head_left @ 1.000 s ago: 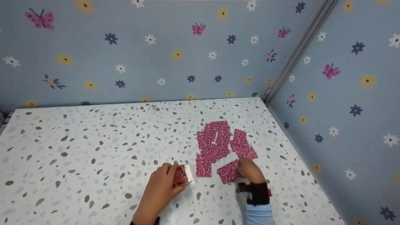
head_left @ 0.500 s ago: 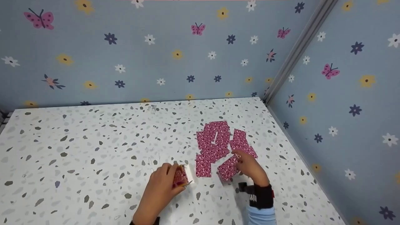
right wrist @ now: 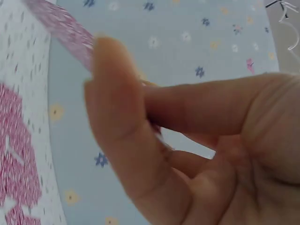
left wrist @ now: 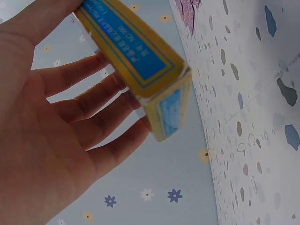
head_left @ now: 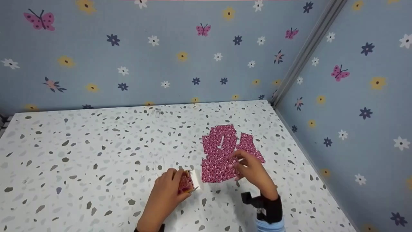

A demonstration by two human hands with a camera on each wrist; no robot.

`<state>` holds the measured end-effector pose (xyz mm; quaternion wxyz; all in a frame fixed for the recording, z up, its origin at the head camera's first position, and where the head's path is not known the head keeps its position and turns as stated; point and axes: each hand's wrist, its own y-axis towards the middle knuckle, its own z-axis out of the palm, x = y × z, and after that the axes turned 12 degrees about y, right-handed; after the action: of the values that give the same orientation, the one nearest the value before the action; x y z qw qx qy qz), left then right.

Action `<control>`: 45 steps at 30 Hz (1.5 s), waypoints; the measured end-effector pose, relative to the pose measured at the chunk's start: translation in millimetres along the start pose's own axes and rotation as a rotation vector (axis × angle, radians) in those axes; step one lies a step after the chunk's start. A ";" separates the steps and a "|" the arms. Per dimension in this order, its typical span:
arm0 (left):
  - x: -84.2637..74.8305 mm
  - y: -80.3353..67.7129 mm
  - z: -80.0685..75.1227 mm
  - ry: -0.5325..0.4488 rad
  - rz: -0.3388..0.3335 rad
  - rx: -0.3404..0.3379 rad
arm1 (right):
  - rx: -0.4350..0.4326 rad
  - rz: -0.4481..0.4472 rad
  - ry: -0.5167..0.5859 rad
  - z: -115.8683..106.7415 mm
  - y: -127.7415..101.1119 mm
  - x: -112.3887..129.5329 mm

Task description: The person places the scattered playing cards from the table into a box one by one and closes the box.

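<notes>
While pinching a pink-backed playing card (right wrist: 63,30) in the right grip (head_left: 256,170), at the near side of the card spread (head_left: 219,133) on the speckled bench (head_left: 106,145), apparently arranging. Also clasping a yellow-and-blue card box (left wrist: 136,51) in the left grip (head_left: 165,190). Next, probably: lay flat, release.

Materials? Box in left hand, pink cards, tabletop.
Box: likely thin printed cardboard, satin-looking; the near corner shows a pale, worn edge.
Pink cards: thin, flat, straight-edged, matte-looking here; probably card stock, though plastic can't be ruled out.
Tabletop: smooth-looking, terrazzo-patterned; perhaps printed laminate or film, since the chips look flat, but stone stays possible.
</notes>
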<state>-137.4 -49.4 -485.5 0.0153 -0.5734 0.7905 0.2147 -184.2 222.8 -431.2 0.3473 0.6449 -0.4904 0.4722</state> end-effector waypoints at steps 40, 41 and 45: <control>0.5 0.5 0.3 0.013 0.009 -0.004 | 0.171 -0.022 0.185 55.5 5.2 11.6; 0.7 0.5 0.8 0.011 0.007 -0.002 | 0.170 -0.022 0.183 55.5 5.3 11.7; 0.9 0.1 1.9 0.003 -0.001 0.000 | 0.170 -0.024 0.171 55.8 5.2 12.2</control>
<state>-138.2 -49.5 -487.4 0.0140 -0.5742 0.7901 0.2139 -173.3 166.8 -437.2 0.3374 0.6353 -0.4094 0.5612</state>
